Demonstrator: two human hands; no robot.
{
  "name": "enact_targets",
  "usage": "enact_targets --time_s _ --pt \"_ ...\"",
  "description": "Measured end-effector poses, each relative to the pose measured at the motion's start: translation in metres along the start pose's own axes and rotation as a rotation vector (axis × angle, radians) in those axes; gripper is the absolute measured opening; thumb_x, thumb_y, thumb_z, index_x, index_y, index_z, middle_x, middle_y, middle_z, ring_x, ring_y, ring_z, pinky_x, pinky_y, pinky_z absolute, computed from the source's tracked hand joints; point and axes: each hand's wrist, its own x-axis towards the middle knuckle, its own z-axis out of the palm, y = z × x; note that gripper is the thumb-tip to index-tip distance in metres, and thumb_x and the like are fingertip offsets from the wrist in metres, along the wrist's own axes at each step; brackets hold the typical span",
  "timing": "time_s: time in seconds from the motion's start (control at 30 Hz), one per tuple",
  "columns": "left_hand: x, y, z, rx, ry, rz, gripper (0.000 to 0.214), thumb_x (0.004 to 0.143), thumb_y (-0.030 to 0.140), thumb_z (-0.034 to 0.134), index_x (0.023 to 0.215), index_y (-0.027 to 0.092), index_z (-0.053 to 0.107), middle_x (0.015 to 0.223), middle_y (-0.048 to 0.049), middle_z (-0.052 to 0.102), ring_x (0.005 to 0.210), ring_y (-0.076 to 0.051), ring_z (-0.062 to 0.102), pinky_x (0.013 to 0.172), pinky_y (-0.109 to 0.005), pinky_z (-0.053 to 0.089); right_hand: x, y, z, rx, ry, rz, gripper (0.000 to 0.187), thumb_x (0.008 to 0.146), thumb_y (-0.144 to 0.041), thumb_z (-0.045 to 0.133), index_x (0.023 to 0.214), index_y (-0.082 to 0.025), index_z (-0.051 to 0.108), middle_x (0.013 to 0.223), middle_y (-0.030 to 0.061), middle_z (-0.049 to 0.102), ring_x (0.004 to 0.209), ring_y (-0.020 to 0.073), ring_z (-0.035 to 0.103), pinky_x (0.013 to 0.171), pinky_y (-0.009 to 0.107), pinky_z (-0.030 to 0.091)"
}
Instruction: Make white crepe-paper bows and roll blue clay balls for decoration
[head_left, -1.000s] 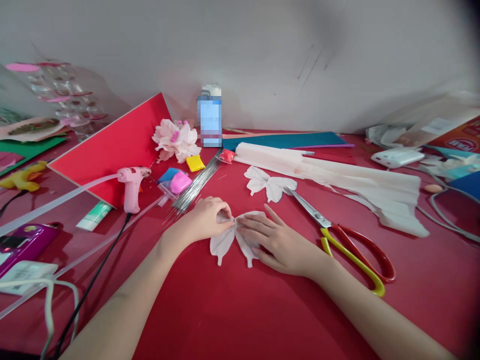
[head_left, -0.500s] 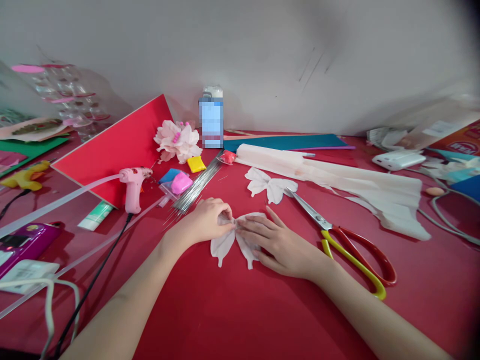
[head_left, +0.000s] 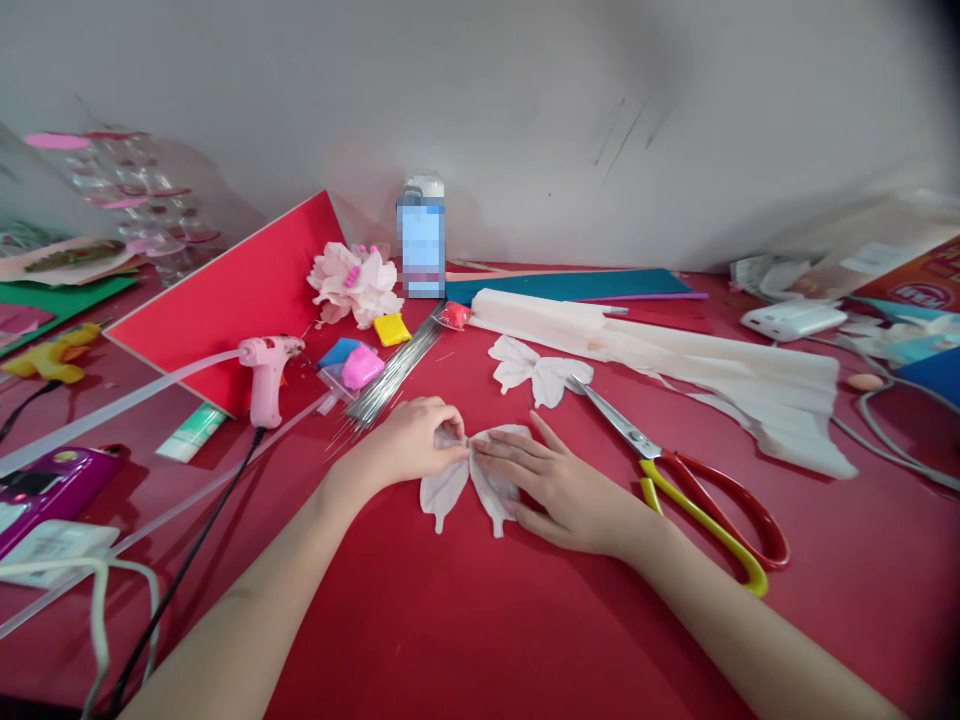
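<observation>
My left hand pinches the inner edge of a white crepe-paper petal between thumb and fingers, close to the middle of the petal group. Flat on the right side of this group lies my right hand, its fingers stretched out and pressing a second petal to the red table. The fingers cover part of both petals. Farther back sits another set of white petals. The blade tips of the scissors, with red and yellow handles, rest on its right edge.
Beyond the scissors stretches a pale crepe-paper roll. Wire stems, clay packets and a pink glue gun lie left. A paper flower leans on a red board; a phone stands at the back.
Both hands keep the same place and grip on the petals. The whole view has shifted very slightly.
</observation>
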Motion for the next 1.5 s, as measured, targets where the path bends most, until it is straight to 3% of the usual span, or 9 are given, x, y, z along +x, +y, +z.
enact_targets --time_s 0.17,0.77,0.97,1.13,1.2,1.3,1.43,1.5 --pt "0.000 0.000 0.000 0.005 0.005 0.002 0.016 0.077 0.037 0.060 0.082 0.022 0.060 0.086 -0.0011 0.062 0.084 -0.017 0.057 0.075 -0.030 0.044 0.000 0.002 0.002 0.012 0.004 -0.021 0.051 0.091 -0.030 0.043 0.140 -0.019 0.036 0.146 0.0065 0.039 0.137 0.0206 0.028 0.115 0.049 0.013" --pt "-0.002 0.004 -0.001 0.045 0.009 0.016 0.014 0.078 0.034 0.058 0.084 0.022 0.059 0.088 -0.0019 0.061 0.087 -0.018 0.058 0.078 -0.031 0.044 -0.001 0.005 0.003 0.034 0.003 0.001 0.056 0.094 -0.037 0.038 0.145 -0.018 0.027 0.149 0.0083 0.033 0.139 0.0205 0.024 0.116 0.046 0.014" --pt "-0.002 0.006 0.000 0.068 0.019 0.022 0.013 0.078 0.033 0.058 0.082 0.021 0.058 0.087 -0.0025 0.062 0.086 -0.019 0.058 0.077 -0.031 0.044 -0.001 0.006 0.004 0.020 0.035 -0.047 0.046 0.096 -0.027 0.034 0.141 -0.016 0.035 0.145 0.0079 0.039 0.138 0.0187 0.025 0.116 0.042 0.019" --pt "-0.001 0.009 -0.003 0.069 0.014 0.002 0.016 0.077 0.037 0.057 0.081 0.021 0.059 0.088 -0.0031 0.063 0.087 -0.020 0.059 0.077 -0.031 0.044 0.001 0.005 0.003 0.049 0.057 -0.030 0.047 0.094 -0.031 0.041 0.138 -0.015 0.039 0.143 0.0100 0.042 0.135 0.0204 0.031 0.114 0.042 0.023" --pt "-0.005 0.008 -0.014 0.052 0.009 -0.053 0.020 0.078 0.040 0.055 0.081 0.021 0.060 0.089 -0.0034 0.064 0.087 -0.020 0.059 0.074 -0.029 0.044 0.001 0.004 0.002 0.060 0.064 -0.030 0.047 0.093 -0.031 0.042 0.137 -0.016 0.040 0.142 0.0109 0.043 0.135 0.0211 0.033 0.114 0.044 0.023" --pt "-0.022 0.006 -0.041 0.038 0.021 -0.266 0.031 0.084 0.047 0.042 0.082 0.022 0.061 0.084 -0.0016 0.065 0.076 -0.018 0.061 0.063 -0.027 0.043 0.000 0.003 0.001 0.054 0.055 -0.025 0.046 0.093 -0.031 0.042 0.136 -0.017 0.041 0.142 0.0111 0.044 0.135 0.0212 0.033 0.114 0.044 0.022" --pt "-0.058 0.001 -0.074 0.236 0.109 -0.586 0.036 0.084 0.049 0.037 0.072 0.021 0.057 0.067 -0.0019 0.062 0.065 -0.021 0.059 0.058 -0.028 0.038 -0.001 0.002 0.000 0.027 0.052 -0.033 0.049 0.093 -0.032 0.041 0.139 -0.017 0.036 0.142 0.0099 0.044 0.136 0.0215 0.031 0.115 0.046 0.019" --pt "-0.073 -0.003 -0.082 0.370 0.176 -0.742 0.035 0.084 0.048 0.037 0.074 0.021 0.057 0.068 -0.0048 0.063 0.071 -0.026 0.060 0.059 -0.030 0.038 -0.001 0.002 0.000 0.029 0.055 -0.039 0.049 0.092 -0.031 0.042 0.139 -0.016 0.037 0.141 0.0098 0.044 0.136 0.0214 0.031 0.115 0.045 0.019"
